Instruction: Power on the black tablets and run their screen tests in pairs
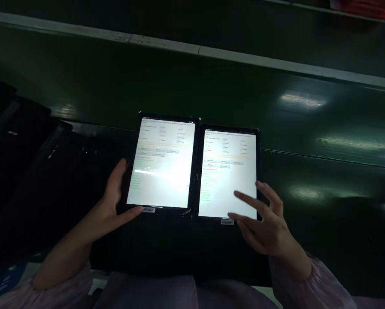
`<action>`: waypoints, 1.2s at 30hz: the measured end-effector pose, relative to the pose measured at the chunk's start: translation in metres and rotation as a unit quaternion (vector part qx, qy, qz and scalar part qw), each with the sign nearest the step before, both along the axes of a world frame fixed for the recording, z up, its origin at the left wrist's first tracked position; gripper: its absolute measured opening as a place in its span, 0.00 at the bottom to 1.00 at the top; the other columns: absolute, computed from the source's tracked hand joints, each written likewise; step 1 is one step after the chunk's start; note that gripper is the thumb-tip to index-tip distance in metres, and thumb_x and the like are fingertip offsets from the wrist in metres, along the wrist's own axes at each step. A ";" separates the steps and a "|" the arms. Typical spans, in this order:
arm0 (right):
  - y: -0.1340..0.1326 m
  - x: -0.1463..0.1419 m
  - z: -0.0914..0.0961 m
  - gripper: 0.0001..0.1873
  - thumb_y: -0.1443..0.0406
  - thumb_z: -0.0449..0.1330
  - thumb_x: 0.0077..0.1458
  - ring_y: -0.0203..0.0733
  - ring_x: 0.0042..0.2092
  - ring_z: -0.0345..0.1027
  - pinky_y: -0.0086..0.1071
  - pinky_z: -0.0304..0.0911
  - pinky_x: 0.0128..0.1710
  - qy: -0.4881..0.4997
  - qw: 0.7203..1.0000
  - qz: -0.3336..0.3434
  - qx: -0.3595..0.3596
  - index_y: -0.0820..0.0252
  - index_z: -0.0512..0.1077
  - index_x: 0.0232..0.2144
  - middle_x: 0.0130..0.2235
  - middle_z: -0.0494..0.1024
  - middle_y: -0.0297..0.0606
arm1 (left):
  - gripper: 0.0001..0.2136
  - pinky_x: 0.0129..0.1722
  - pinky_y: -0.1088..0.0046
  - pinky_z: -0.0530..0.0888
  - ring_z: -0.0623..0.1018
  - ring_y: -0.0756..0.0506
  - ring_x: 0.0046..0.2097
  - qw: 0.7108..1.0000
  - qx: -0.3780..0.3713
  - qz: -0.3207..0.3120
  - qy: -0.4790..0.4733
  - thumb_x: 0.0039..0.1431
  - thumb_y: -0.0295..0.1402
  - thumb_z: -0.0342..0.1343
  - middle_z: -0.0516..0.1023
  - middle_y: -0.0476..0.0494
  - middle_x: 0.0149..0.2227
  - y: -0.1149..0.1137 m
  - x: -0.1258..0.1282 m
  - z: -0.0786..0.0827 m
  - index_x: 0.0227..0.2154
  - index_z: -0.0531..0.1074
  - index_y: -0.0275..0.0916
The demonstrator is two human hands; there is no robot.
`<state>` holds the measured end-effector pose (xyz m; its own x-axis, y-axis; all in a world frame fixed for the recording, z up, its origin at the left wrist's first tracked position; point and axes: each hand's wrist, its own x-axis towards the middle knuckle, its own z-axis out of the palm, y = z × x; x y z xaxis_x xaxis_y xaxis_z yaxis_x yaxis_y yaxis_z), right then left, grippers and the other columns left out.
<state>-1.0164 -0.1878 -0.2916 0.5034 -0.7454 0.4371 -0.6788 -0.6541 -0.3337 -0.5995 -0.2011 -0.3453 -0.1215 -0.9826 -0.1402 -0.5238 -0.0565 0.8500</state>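
Note:
Two tablets lie side by side on a dark green surface, both screens lit white with small text. My left hand [115,201] cups the lower left corner of the left tablet [162,165], thumb along its bottom edge, fingers up its left side. My right hand [265,225] hovers over the lower right corner of the right tablet [228,171], its fingers spread and stretched out, fingertips just above the screen. Neither tablet is lifted.
The dark green surface [324,171] runs wide to the right and back, with a pale rail [211,53] across the far side. Dark, unclear objects [25,141] sit at the left. A red item [366,7] shows at the top right corner.

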 end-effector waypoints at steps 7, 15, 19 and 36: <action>0.000 -0.004 0.008 0.16 0.73 0.58 0.67 0.55 0.64 0.73 0.45 0.76 0.54 -0.087 0.990 -0.091 -0.071 0.52 0.84 0.40 0.51 0.84 0.39 | 0.59 0.73 0.26 0.48 0.47 0.20 0.81 0.999 -0.015 0.024 -0.040 0.55 0.60 0.71 0.49 0.33 0.80 -0.010 -0.012 0.002 0.80 0.40 0.58; -0.004 0.008 0.008 0.13 0.63 0.59 0.73 0.53 0.63 0.73 0.46 0.78 0.55 -0.041 0.998 0.011 -0.045 0.54 0.84 0.40 0.50 0.85 0.41 | 0.55 0.73 0.28 0.51 0.47 0.23 0.81 1.000 0.005 0.023 0.020 0.57 0.59 0.69 0.55 0.37 0.79 -0.018 -0.001 -0.001 0.79 0.43 0.60; -0.002 0.017 0.007 0.10 0.68 0.61 0.70 0.51 0.66 0.70 0.45 0.74 0.61 -0.037 0.999 0.002 -0.026 0.55 0.83 0.40 0.52 0.86 0.40 | 0.55 0.73 0.31 0.57 0.47 0.23 0.81 1.000 0.022 0.013 0.003 0.56 0.58 0.70 0.49 0.42 0.82 -0.013 0.005 0.002 0.79 0.44 0.62; 0.005 0.051 0.010 0.06 0.66 0.67 0.67 0.51 0.79 0.50 0.51 0.59 0.75 0.057 0.998 -0.009 0.008 0.49 0.81 0.45 0.60 0.83 0.35 | 0.54 0.75 0.37 0.58 0.46 0.27 0.82 0.997 0.037 -0.008 0.061 0.59 0.50 0.71 0.47 0.42 0.83 -0.013 0.009 0.002 0.79 0.43 0.60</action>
<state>-0.9651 -0.1828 -0.2812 0.5360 -0.7613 0.3650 -0.7248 -0.6366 -0.2635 -0.5908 -0.2144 -0.3428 -0.1572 -0.9679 -0.1963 -0.4188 -0.1146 0.9008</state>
